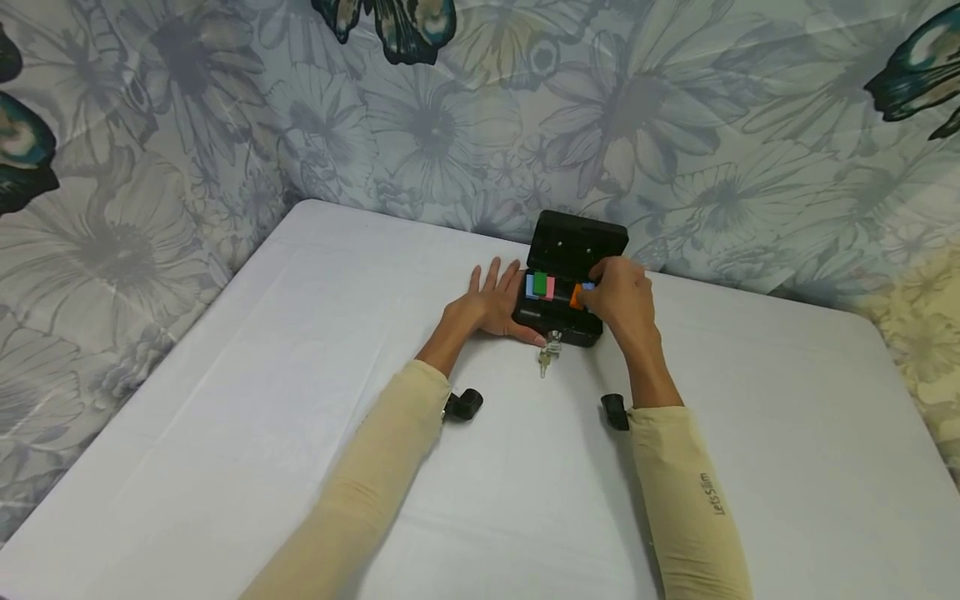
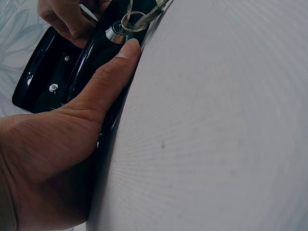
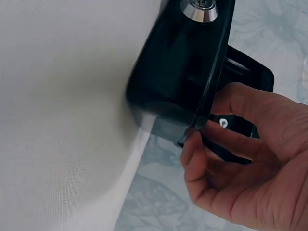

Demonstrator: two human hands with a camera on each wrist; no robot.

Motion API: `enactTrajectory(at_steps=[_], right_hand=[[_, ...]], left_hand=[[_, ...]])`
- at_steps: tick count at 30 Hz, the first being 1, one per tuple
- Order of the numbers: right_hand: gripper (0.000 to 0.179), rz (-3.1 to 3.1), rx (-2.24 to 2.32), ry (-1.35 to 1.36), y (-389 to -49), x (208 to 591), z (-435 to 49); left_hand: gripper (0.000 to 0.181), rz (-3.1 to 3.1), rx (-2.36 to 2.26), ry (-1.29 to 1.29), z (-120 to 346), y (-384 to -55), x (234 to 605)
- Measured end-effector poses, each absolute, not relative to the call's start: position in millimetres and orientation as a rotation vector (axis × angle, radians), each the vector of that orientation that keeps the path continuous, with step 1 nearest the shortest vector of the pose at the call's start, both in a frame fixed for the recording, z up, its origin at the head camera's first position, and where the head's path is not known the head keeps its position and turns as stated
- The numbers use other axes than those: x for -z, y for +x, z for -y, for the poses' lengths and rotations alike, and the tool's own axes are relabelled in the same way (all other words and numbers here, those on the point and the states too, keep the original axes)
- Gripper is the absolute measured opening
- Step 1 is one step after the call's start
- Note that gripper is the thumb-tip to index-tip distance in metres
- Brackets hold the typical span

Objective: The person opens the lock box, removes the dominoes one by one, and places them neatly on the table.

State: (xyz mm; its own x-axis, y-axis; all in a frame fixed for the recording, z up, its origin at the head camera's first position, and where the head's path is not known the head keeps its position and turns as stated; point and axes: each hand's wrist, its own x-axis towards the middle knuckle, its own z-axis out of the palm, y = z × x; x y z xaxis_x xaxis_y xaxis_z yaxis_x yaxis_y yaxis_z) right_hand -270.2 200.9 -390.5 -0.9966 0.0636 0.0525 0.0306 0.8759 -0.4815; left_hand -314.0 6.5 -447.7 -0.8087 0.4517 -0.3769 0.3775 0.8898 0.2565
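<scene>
A small black lock box (image 1: 558, 321) stands near the table's back edge with its lid (image 1: 577, 242) raised. Blue, green and pink blocks (image 1: 540, 286) stand inside on the left. An orange block (image 1: 576, 296) sits at the right, and the curled fingertips of my right hand (image 1: 618, 296) pinch it. My left hand (image 1: 491, 304) lies flat beside the box, its thumb (image 2: 108, 79) pressed along the front wall. Keys (image 1: 550, 350) hang from the front lock (image 3: 199, 9). My right fingers (image 3: 231, 159) curl over the box's rim (image 3: 211, 82).
The box stands on a white table (image 1: 300, 375) set against a flowered cloth backdrop (image 1: 420, 125). The table's rounded back corners and the cloth lie close behind the box. Black wrist cameras (image 1: 465, 404) sit on both sleeves.
</scene>
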Motion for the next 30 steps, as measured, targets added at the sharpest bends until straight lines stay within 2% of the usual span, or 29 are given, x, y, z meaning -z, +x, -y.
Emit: enactTrajectory(at_steps=[15,30], right_hand=[[0.048,3.001,-0.862,-0.107,-270,366,-213],[0.044,3.064,-0.919,-0.160,-268,362,-241]], left_hand=[[0.126,-2.642,-0.225,0.611,-12,-318,446],[0.127,-2.632,-0.165,0.598,-9,-314,448]])
